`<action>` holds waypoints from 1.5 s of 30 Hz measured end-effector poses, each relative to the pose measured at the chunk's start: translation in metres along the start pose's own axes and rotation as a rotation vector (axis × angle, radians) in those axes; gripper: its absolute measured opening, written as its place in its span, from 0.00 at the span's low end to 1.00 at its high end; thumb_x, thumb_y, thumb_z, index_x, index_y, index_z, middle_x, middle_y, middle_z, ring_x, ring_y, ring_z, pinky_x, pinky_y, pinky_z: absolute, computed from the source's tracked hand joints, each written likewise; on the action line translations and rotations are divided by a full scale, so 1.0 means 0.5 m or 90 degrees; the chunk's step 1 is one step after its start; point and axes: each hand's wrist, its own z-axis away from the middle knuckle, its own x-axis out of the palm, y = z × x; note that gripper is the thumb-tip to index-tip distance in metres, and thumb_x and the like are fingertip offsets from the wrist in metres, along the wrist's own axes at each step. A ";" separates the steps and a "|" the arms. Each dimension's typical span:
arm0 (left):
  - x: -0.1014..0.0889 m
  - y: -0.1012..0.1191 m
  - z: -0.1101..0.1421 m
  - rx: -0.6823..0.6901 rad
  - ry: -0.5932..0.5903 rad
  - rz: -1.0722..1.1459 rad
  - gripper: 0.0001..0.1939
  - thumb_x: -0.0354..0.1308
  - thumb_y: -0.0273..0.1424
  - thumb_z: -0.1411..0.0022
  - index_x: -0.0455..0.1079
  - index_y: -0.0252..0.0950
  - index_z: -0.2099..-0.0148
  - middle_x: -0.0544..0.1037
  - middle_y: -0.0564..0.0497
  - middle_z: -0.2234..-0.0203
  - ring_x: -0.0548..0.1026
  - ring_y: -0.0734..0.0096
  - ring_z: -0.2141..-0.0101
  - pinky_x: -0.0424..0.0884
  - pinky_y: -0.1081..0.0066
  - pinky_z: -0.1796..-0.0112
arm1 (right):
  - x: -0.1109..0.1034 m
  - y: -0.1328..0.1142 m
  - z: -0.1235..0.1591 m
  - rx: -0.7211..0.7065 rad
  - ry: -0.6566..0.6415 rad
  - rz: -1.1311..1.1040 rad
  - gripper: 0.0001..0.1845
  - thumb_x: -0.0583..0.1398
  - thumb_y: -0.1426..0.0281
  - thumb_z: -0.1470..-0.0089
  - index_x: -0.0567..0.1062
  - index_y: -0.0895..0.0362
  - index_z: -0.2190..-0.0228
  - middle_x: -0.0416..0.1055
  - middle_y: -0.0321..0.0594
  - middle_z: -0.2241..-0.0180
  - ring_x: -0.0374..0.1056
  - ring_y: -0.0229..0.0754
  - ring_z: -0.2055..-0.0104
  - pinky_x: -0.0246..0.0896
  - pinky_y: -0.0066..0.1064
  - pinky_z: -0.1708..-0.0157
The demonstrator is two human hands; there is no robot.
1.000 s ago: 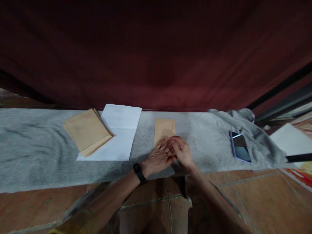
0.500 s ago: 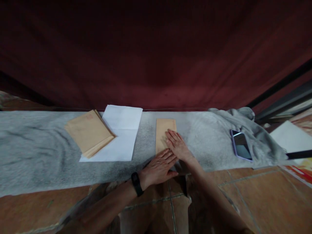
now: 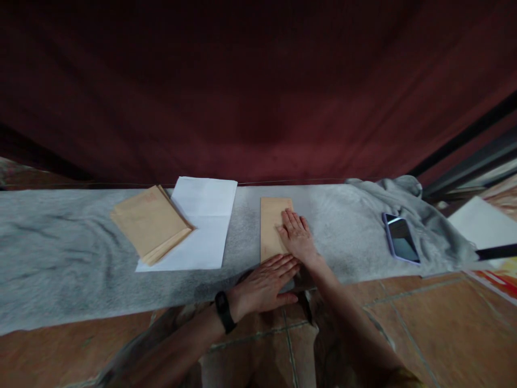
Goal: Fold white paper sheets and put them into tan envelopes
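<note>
Your right hand [image 3: 299, 240] lies flat on the brown envelope [image 3: 271, 226], fingers extended, slightly spread. Your left hand [image 3: 263, 285] covers its near end, fingers straight.

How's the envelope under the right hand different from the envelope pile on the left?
The envelope has the right hand on it; neither hand touches the envelope pile. The envelope lies almost straight; the envelope pile is slanted. The envelope rests on gray cloth; the envelope pile lies partly over white paper. Both are tan.
</note>
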 end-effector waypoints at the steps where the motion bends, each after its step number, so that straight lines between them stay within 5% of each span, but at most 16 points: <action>1: -0.001 -0.001 0.002 0.003 -0.004 -0.002 0.38 0.42 0.54 0.28 0.49 0.36 0.26 0.56 0.44 0.29 0.51 0.63 0.29 0.47 0.63 0.32 | 0.000 0.001 0.001 0.004 0.000 0.003 0.31 0.46 0.58 0.29 0.59 0.60 0.32 0.57 0.50 0.31 0.55 0.51 0.30 0.44 0.48 0.31; 15: 0.041 0.034 0.021 -0.201 0.133 -0.190 0.42 0.43 0.55 0.29 0.49 0.27 0.27 0.54 0.34 0.29 0.52 0.51 0.30 0.50 0.50 0.32 | -0.010 0.033 0.030 0.057 -0.010 -0.031 0.33 0.45 0.57 0.30 0.57 0.63 0.32 0.56 0.54 0.31 0.52 0.56 0.29 0.42 0.54 0.32; 19: 0.040 0.036 0.020 -0.209 0.134 -0.203 0.43 0.44 0.55 0.29 0.48 0.27 0.27 0.53 0.33 0.29 0.52 0.50 0.30 0.50 0.50 0.32 | -0.020 0.021 0.045 0.073 -0.004 -0.025 0.33 0.45 0.59 0.30 0.58 0.67 0.32 0.52 0.56 0.30 0.50 0.57 0.29 0.40 0.54 0.31; 26: 0.031 0.035 0.020 -0.200 0.119 -0.206 0.41 0.46 0.52 0.29 0.47 0.26 0.27 0.52 0.34 0.29 0.51 0.51 0.29 0.50 0.51 0.32 | -0.030 -0.018 0.079 -0.049 -0.068 -0.074 0.32 0.44 0.61 0.29 0.52 0.60 0.30 0.49 0.47 0.28 0.46 0.49 0.27 0.38 0.48 0.29; 33: 0.034 0.027 0.023 -0.186 0.115 -0.218 0.40 0.48 0.51 0.29 0.50 0.27 0.27 0.54 0.34 0.29 0.52 0.51 0.30 0.52 0.51 0.32 | -0.031 -0.004 0.091 0.005 -0.038 -0.046 0.33 0.46 0.59 0.30 0.56 0.62 0.31 0.52 0.50 0.29 0.50 0.54 0.28 0.40 0.51 0.30; 38: 0.048 0.025 0.037 -0.261 0.164 -0.255 0.41 0.50 0.52 0.31 0.55 0.23 0.30 0.58 0.28 0.32 0.56 0.44 0.31 0.58 0.48 0.35 | -0.040 -0.007 0.104 0.081 0.000 -0.026 0.32 0.48 0.59 0.31 0.60 0.64 0.34 0.57 0.56 0.32 0.53 0.57 0.30 0.40 0.55 0.31; 45: 0.058 0.004 0.034 -0.273 0.212 -0.331 0.31 0.51 0.42 0.29 0.63 0.22 0.35 0.67 0.25 0.37 0.68 0.42 0.38 0.69 0.49 0.42 | -0.075 -0.040 0.103 0.164 -0.021 -0.020 0.19 0.54 0.70 0.36 0.74 0.58 0.46 0.70 0.52 0.43 0.65 0.54 0.43 0.59 0.46 0.44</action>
